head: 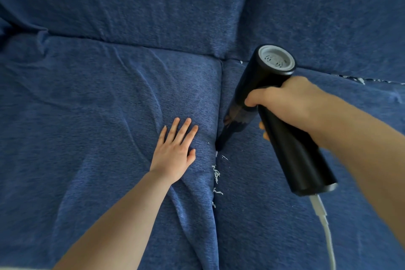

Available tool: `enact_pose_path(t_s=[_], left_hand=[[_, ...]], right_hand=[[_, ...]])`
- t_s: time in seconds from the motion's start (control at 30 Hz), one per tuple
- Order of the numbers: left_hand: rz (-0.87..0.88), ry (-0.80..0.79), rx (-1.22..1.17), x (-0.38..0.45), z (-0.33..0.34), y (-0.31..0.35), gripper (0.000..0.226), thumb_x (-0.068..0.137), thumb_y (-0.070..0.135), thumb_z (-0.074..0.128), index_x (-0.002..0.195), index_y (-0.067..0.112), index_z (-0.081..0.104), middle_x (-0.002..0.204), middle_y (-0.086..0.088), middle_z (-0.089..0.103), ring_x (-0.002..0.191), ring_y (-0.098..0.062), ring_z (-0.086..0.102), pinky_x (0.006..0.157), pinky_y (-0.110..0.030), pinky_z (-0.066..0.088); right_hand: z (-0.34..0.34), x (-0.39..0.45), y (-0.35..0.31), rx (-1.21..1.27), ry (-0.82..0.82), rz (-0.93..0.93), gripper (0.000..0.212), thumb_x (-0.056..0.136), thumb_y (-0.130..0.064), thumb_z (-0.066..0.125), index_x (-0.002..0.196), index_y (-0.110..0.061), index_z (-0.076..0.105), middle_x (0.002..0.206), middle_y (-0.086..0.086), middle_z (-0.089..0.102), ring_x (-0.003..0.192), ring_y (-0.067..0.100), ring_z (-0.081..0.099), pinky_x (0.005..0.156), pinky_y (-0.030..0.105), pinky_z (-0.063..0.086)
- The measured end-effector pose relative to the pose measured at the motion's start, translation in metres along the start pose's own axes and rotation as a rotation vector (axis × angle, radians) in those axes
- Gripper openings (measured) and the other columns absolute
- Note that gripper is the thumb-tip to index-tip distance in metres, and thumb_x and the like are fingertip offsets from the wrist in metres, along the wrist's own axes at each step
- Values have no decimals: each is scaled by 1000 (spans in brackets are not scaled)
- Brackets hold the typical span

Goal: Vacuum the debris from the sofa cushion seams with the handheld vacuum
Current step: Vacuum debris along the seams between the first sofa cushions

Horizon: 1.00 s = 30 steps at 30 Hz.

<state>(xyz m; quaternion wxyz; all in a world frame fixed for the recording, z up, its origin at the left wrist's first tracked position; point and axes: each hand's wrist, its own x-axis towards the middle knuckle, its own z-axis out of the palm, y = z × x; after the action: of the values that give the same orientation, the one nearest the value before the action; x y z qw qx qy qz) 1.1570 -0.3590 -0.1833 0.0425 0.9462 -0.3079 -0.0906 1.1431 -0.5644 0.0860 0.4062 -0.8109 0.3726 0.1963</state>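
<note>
Just right of your flat left hand [175, 155], nozzle sits in the seam [215, 182]; your right hand [282, 103] grips the handheld vacuum [291, 149] at its handle. Rigid, top-heavy body; paper shreds [216, 175] light, cushion [109, 116] soft

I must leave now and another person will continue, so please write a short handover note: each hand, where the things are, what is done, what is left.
Left hand: open, flat on the left seat cushion, beside the seam.
Right hand: fingers grip the black handheld vacuum; its nozzle is in the seam between the seat cushions.
Done: the seam beyond the nozzle looks clean.
Left: white debris in the seam nearer you, and more shreds in the back seam at right.
</note>
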Motion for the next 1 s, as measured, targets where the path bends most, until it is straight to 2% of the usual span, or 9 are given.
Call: enact_pose_path(t_s=[0.1, 0.17, 0.3, 0.47, 0.6, 0.7, 0.77, 0.9, 1.0], left_hand=[[15, 6, 14, 0, 3, -1, 67, 93, 45, 47, 153, 23, 25, 162, -1, 17, 150, -29, 12, 120, -51, 16], [22, 0, 32, 0, 4, -2, 74, 89, 52, 48, 153, 22, 25, 162, -2, 18, 149, -30, 14, 119, -52, 19], [27, -24, 50, 0, 2, -2, 83, 84, 61, 45, 153, 21, 24, 162, -2, 16, 149, -31, 13, 119, -52, 19], [19, -35, 43, -1, 2, -3, 89, 82, 63, 52, 155, 23, 19, 163, -1, 9, 150, -29, 7, 120, -50, 13], [25, -39, 38, -1, 2, -2, 88, 82, 63, 43, 155, 23, 15, 164, -1, 7, 151, -29, 4, 121, -51, 11], [26, -44, 25, -1, 0, -1, 88, 83, 63, 46, 155, 23, 14, 164, 0, 5, 151, -29, 1, 121, -50, 9], [25, -41, 24, 0, -1, -1, 89, 83, 62, 51, 155, 23, 16, 164, 0, 5, 151, -29, 2, 121, -50, 10], [24, -41, 27, 0, 1, -2, 90, 83, 62, 51, 156, 24, 13, 164, 0, 4, 151, -28, 0, 121, -50, 9], [22, -39, 32, 0, 0, 0, 90, 83, 62, 50, 155, 24, 13, 164, 0, 5, 151, -29, 0, 121, -50, 9]], right_hand=[[-8, 2, -7, 13, -11, -2, 26, 77, -30, 75, 81, -7, 63, 59, 16, 71, 60, 34, 73, 68, 49, 62], [-5, 4, -8, 4, -9, -9, 28, 75, -31, 75, 81, -7, 62, 69, 16, 72, 68, 36, 73, 72, 49, 62], [12, 3, 0, 6, -1, 29, 47, 56, -41, 75, 86, -7, 64, 83, 19, 74, 78, 37, 73, 78, 50, 61], [0, 0, 2, 20, -6, 38, 27, 74, -27, 76, 78, -4, 64, 51, 13, 69, 55, 34, 71, 64, 47, 63], [5, -2, 7, 14, 32, 28, 31, 71, -31, 77, 79, -4, 65, 59, 16, 72, 64, 36, 73, 72, 51, 62], [10, -3, 9, 9, 15, 50, 32, 70, -33, 77, 79, -5, 65, 61, 16, 73, 63, 35, 73, 73, 49, 62], [3, -5, 6, -2, -4, 43, 30, 72, -31, 77, 79, -5, 65, 57, 14, 72, 59, 34, 73, 69, 48, 62], [-8, -9, 4, 19, -27, 39, 27, 76, -26, 76, 79, -2, 64, 51, 14, 69, 45, 30, 67, 50, 38, 59], [1, -10, 12, 12, -31, 56, 29, 74, -26, 76, 79, 0, 64, 54, 16, 70, 48, 33, 69, 54, 42, 61]])
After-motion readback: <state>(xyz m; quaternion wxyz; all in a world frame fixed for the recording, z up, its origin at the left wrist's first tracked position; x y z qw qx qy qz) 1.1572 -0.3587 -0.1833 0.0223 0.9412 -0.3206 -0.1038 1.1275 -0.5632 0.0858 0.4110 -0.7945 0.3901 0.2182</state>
